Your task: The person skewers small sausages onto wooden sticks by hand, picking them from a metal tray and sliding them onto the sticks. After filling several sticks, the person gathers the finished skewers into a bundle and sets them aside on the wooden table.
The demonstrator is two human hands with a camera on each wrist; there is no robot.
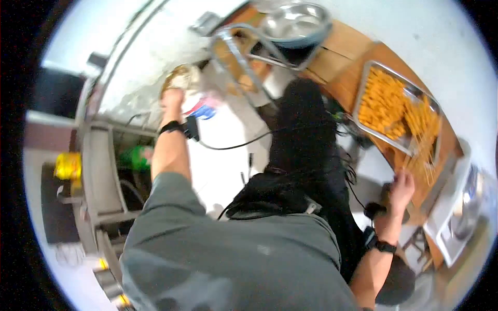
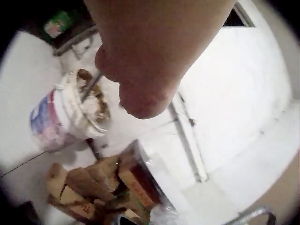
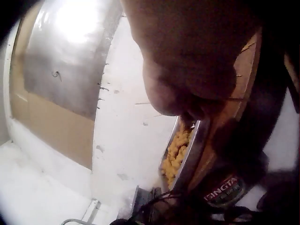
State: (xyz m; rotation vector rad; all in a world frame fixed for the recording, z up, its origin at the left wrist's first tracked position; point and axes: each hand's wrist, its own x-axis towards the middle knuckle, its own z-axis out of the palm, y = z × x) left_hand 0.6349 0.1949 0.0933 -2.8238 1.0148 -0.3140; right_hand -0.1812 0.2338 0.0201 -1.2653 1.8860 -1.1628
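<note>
My left hand grips a thin metal handle, which slants into a white bucket with a blue and red label. Pale, lumpy stuff lies inside the bucket, hiding the handle's far end. On the other side, my right hand is by the wooden table's edge, fingers curled around what looks like a thin skewer. Just beyond it stands a metal tray filled with small orange pieces. Several skewered orange pieces lie across the tray's near end, their bare sticks over the rim.
A metal bowl stands at the back, beside a tubular metal frame. Torn cardboard boxes sit near the bucket. A metal rack lines the left side; a white bin is at the right. Black cables hang by my leg.
</note>
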